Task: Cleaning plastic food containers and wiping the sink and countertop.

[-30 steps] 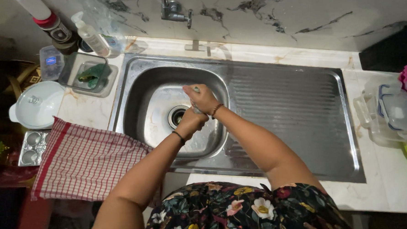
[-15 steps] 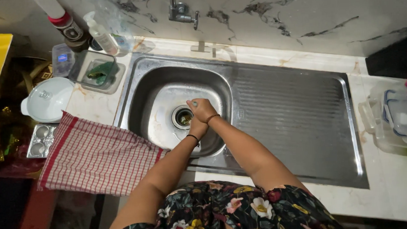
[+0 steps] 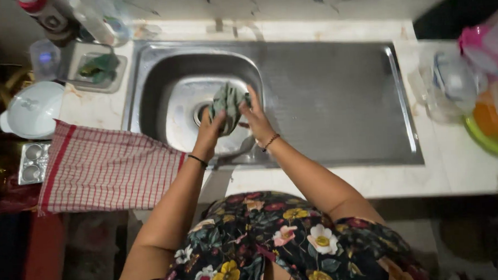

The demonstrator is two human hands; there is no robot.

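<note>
Filling the counter's middle, the steel sink [image 3: 146, 88] holds only a green-grey cloth [image 3: 228, 104] over its drain, gripped by the left hand [image 3: 212, 130] and right hand [image 3: 256, 120]; nearby, a small tray [image 3: 76, 86] holds a green scrubber [image 3: 99, 65].

Marble counter [image 3: 457, 173] with sink [image 3: 336, 97], checked towel [image 3: 108, 174].

one cloth [image 3: 228, 104], two hands (both gripping) [image 3: 212, 130] [image 3: 256, 114]
</note>
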